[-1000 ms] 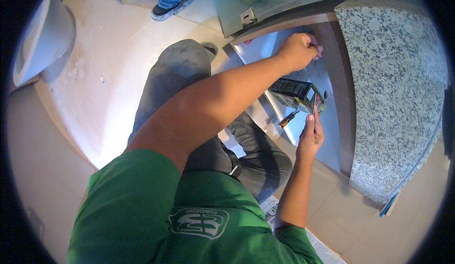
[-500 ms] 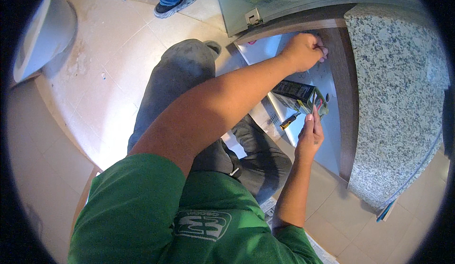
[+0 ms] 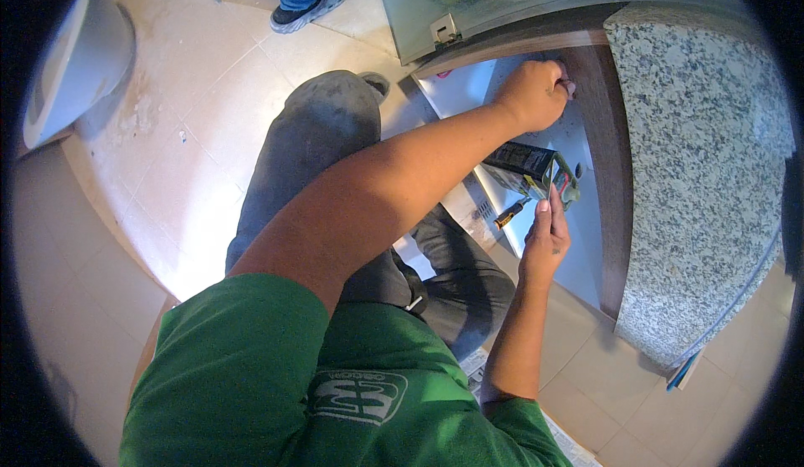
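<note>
My left hand (image 3: 538,94) reaches into the open cabinet (image 3: 601,224) near its dark wooden edge. Its fingers are closed, and whatever they may grip is hidden. Lower in the opening, my right hand (image 3: 548,241) pinches a thin, light-coloured strip-like tool (image 3: 551,179) that points upward. Just behind that tool lies a dark box-shaped container (image 3: 523,160) with green and yellow markings. A small orange-and-black tool (image 3: 509,214), perhaps a cutter or screwdriver, rests beside the container, close to my right hand.
A speckled granite slab (image 3: 699,174) runs along the right side. The glass door (image 3: 536,2) with a metal hinge (image 3: 445,29) stands at the top. A white toilet-like fixture (image 3: 79,65) is at far left. Another person's shoe (image 3: 311,13) is on the tiled floor (image 3: 218,56).
My left hand has turned slightly at the wrist, showing more of its back, with the fingers still closed. My right hand and the container look almost unchanged.
</note>
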A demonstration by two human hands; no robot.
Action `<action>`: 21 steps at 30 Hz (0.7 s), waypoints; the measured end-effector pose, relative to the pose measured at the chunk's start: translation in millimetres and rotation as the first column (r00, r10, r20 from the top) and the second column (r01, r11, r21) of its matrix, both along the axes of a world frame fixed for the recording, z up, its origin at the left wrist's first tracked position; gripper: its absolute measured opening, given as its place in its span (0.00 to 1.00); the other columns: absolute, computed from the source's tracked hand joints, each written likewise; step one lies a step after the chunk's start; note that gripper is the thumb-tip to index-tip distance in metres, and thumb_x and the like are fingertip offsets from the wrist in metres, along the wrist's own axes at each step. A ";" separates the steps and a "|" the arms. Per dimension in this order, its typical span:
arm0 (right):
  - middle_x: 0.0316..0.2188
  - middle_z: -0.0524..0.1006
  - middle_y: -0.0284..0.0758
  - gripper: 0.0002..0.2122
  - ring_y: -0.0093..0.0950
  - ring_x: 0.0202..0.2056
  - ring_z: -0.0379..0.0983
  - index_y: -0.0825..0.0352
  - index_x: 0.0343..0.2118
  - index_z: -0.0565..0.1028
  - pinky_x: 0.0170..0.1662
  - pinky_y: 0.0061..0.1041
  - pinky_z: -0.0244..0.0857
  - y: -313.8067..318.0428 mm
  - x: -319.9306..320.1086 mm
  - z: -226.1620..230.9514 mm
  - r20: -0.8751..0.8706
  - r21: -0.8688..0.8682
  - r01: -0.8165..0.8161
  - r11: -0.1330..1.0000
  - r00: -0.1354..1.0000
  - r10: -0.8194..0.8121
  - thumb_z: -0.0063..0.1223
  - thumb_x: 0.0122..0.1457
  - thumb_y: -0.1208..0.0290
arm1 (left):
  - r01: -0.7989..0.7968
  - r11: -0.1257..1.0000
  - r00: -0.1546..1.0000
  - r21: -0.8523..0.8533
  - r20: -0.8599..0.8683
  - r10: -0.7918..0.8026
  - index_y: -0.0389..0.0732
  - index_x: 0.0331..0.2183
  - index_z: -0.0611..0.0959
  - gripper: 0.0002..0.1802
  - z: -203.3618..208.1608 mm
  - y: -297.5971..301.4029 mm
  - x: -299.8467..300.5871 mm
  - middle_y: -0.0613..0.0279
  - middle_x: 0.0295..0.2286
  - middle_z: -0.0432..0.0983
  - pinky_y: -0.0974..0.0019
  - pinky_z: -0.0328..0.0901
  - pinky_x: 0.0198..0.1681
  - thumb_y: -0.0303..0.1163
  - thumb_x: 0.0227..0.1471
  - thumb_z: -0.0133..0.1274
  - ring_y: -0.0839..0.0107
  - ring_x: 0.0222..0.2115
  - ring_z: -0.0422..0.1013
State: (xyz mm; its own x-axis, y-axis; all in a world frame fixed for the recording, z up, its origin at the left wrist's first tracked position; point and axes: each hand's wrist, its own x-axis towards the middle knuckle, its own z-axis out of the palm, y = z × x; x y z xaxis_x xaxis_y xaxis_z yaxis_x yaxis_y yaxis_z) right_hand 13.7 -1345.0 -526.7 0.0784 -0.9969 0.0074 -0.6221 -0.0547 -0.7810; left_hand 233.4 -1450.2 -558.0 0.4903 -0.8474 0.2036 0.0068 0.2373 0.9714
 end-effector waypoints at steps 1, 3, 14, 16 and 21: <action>0.22 0.66 0.20 0.20 0.11 0.20 0.55 0.68 0.58 0.73 0.23 0.15 0.48 -0.6 -1.3 -0.9 0.005 -0.006 -0.005 1.000 1.000 0.005 0.54 0.66 0.66 | 0.001 1.000 1.000 0.006 0.009 -0.001 0.37 0.31 0.86 0.11 0.4 0.3 0.4 0.49 0.27 0.82 0.55 0.72 0.37 0.35 0.54 0.55 0.51 0.31 0.79; 0.20 0.64 0.19 0.20 0.09 0.17 0.52 0.67 0.58 0.73 0.20 0.14 0.46 -0.2 -1.8 -1.9 0.023 -0.003 -0.007 1.000 1.000 0.008 0.54 0.66 0.65 | 0.003 1.000 1.000 0.019 0.029 -0.004 0.37 0.30 0.85 0.12 1.1 0.7 1.7 0.47 0.26 0.81 0.54 0.72 0.36 0.36 0.54 0.55 0.49 0.30 0.79; 0.20 0.64 0.19 0.20 0.09 0.17 0.53 0.67 0.59 0.72 0.19 0.14 0.46 0.2 3.8 -1.4 0.070 -0.007 -0.014 1.000 0.997 0.014 0.51 0.68 0.65 | -0.189 0.980 0.978 0.055 0.104 0.183 0.37 0.27 0.82 0.15 5.1 3.7 -8.4 0.43 0.23 0.77 0.46 0.68 0.35 0.40 0.54 0.56 0.41 0.29 0.75; 0.20 0.64 0.19 0.20 0.09 0.17 0.53 0.68 0.59 0.71 0.19 0.13 0.46 -2.0 6.0 -2.2 0.100 -0.025 -0.021 0.999 0.995 0.023 0.49 0.68 0.65 | -0.215 0.976 0.969 0.035 0.134 0.208 0.38 0.27 0.82 0.14 2.8 1.7 -10.2 0.43 0.23 0.77 0.44 0.68 0.36 0.40 0.54 0.56 0.40 0.29 0.74; 0.20 0.64 0.19 0.18 0.09 0.17 0.53 0.69 0.58 0.71 0.18 0.13 0.46 -4.3 5.6 0.4 0.117 -0.016 -0.058 0.998 0.991 0.059 0.48 0.69 0.65 | -0.271 0.963 0.950 -0.011 0.157 0.269 0.40 0.26 0.83 0.14 -0.4 -1.7 -14.5 0.44 0.23 0.77 0.43 0.67 0.38 0.40 0.54 0.55 0.40 0.28 0.74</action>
State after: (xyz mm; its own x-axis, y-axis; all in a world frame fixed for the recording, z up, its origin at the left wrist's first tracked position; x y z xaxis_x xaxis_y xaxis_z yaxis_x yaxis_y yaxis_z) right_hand 19.4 -1349.3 -526.3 0.1346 -0.9904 0.0323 -0.5212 -0.0985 -0.8477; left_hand 218.8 -1451.9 -558.4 0.6639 -0.6905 0.2870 -0.2072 0.1989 0.9579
